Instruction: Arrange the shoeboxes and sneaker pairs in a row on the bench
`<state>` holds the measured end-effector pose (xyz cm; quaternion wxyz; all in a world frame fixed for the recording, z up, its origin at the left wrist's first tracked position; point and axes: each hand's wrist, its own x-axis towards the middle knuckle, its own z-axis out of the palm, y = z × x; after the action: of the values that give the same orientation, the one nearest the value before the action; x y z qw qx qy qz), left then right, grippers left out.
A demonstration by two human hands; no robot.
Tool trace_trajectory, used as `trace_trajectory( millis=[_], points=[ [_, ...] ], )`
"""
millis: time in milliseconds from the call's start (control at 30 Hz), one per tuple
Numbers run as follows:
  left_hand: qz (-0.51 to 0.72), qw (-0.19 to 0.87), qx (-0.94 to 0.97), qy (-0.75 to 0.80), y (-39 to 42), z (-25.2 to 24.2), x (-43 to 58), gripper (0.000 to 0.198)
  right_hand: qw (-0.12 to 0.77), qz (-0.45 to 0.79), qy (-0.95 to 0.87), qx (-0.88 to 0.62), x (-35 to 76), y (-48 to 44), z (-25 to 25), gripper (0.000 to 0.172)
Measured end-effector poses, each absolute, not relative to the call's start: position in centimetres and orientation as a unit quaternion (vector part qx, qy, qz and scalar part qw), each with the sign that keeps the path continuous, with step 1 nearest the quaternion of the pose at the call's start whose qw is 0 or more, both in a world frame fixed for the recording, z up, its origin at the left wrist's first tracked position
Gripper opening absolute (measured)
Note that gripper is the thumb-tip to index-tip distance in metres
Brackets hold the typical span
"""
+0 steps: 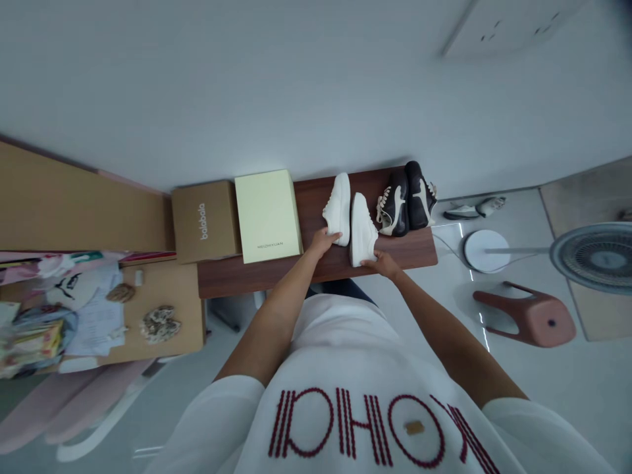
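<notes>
Two white sneakers lie side by side on a dark wooden bench [311,197], toes toward the wall. My left hand [323,241] grips the heel end of the left white sneaker [338,207], thumb along its side. With my right hand [382,263] I grip the heel of the right white sneaker [363,230], which sits a little closer to me. A pair of dark brown sneakers [417,197] with cream trim and laces rests just to the right, apart from my hands.
Left on the bench stand a pale yellow shoe box [269,214] and a brown box [205,220]. A cluttered table [187,329] adjoins at far left. To the right are a pink stool [536,319], a standing fan [602,258] and another shoe [474,209] on the floor.
</notes>
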<state>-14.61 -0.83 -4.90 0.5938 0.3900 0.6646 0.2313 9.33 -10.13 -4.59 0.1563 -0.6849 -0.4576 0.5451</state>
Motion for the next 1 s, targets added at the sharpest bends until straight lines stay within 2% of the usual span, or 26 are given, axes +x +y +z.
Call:
trace_trajectory(
  millis=[133,200,400,533,800,1000],
  points=[
    [0.241,0.562,0.453,0.648,-0.7,-3.7,-14.6,0.026,0.173,0.522,-0.500,-0.669,8.7,-9.2,-3.7,0.028],
    [0.223,0.525,0.500,0.652,-0.6,-2.9,-14.7,0.023,0.155,0.487,-0.545,-0.665,8.4,-8.4,-2.9,0.024],
    [0.112,0.391,0.618,0.673,-1.4,-0.1,-15.1,0.024,-0.017,0.296,-0.699,-0.651,7.0,-5.4,0.3,0.025],
    [0.070,0.343,0.652,0.672,-2.2,0.7,-15.0,0.024,-0.088,0.219,-0.760,-0.605,5.5,-3.7,1.9,0.029],
    [0.083,0.355,0.637,0.680,-2.1,-0.4,-14.5,0.025,-0.129,0.191,-0.792,-0.566,2.4,-1.9,2.3,0.031],
    [0.108,0.357,0.622,0.688,-2.2,-1.7,-14.2,0.026,-0.116,0.197,-0.781,-0.581,0.7,-1.5,1.2,0.031]
  ],
)
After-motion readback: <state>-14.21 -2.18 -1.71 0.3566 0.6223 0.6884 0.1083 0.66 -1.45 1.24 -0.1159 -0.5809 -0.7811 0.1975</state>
